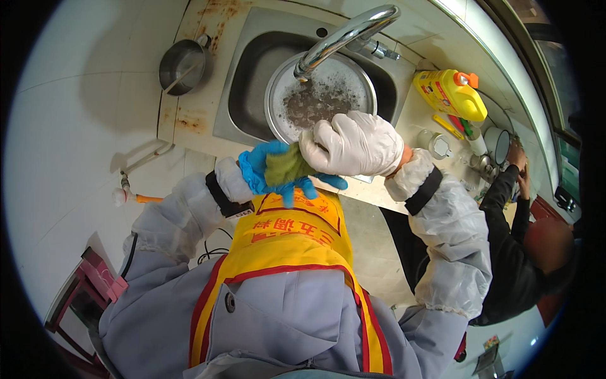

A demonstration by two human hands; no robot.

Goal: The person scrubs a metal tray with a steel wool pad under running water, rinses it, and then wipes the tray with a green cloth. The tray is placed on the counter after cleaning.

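My left hand (259, 168), in a blue glove, is palm up in front of the sink with its fingers spread. A green scouring pad or cloth (286, 166) lies against its palm. My right hand (356, 145), in a white glove, is curled into a fist on the pad's right end. Behind my hands, a round metal basin (272, 111) sits in the stainless steel sink (251, 94). The water in it is murky, with foam and dark specks. The chrome faucet (348, 35) arches over the basin, and no stream shows at its spout.
A metal pot (182, 67) stands left of the sink. On the right counter are a yellow detergent bottle (447, 94), a yellow-handled tool (447, 127), a glass jar (434, 143) and a white enamel mug (498, 144). Another person's arm (502, 184) reaches among items at the far right.
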